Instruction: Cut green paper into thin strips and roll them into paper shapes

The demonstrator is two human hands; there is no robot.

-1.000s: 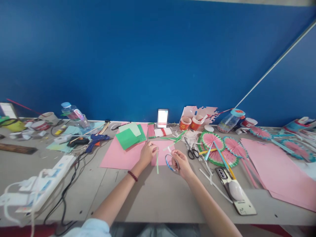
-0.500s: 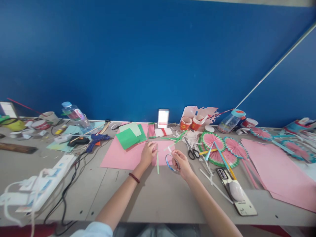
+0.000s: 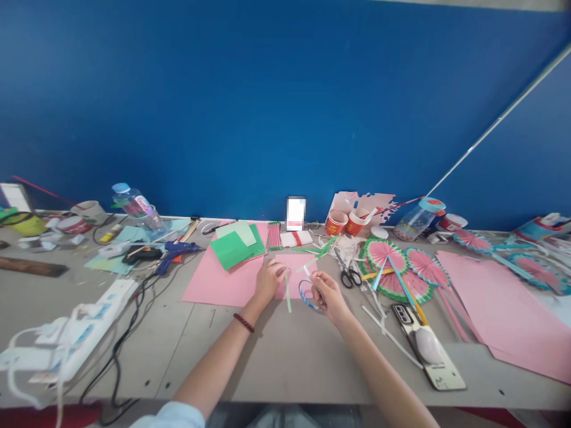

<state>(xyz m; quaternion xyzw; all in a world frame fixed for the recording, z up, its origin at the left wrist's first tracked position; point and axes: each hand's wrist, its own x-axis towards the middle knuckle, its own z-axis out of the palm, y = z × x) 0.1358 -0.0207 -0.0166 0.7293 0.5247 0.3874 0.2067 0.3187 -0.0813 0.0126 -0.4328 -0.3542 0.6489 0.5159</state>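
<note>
My left hand (image 3: 269, 280) pinches the top of a thin pale green paper strip (image 3: 288, 299), which hangs down over the table. My right hand (image 3: 327, 292) is closed round a small blue tape roll (image 3: 306, 296), with a short white end of tape sticking up from it towards the strip. Both hands hover over a small pink sheet (image 3: 300, 274) near the middle of the grey table (image 3: 276, 356). A dark red bead bracelet sits on my left wrist.
Green sheets (image 3: 234, 245) lie on a large pink sheet (image 3: 214, 279) at the left. Black scissors (image 3: 347, 270), watermelon paper fans (image 3: 392, 267), a phone (image 3: 426, 345) and pink sheets (image 3: 504, 309) lie at the right. Red cups (image 3: 345, 223), a glue gun (image 3: 172, 252) and a power strip (image 3: 75, 333) are also here.
The green strip's lower end has swung slightly right, and my left hand has edged a little closer to my right. The view has shifted slightly.
</note>
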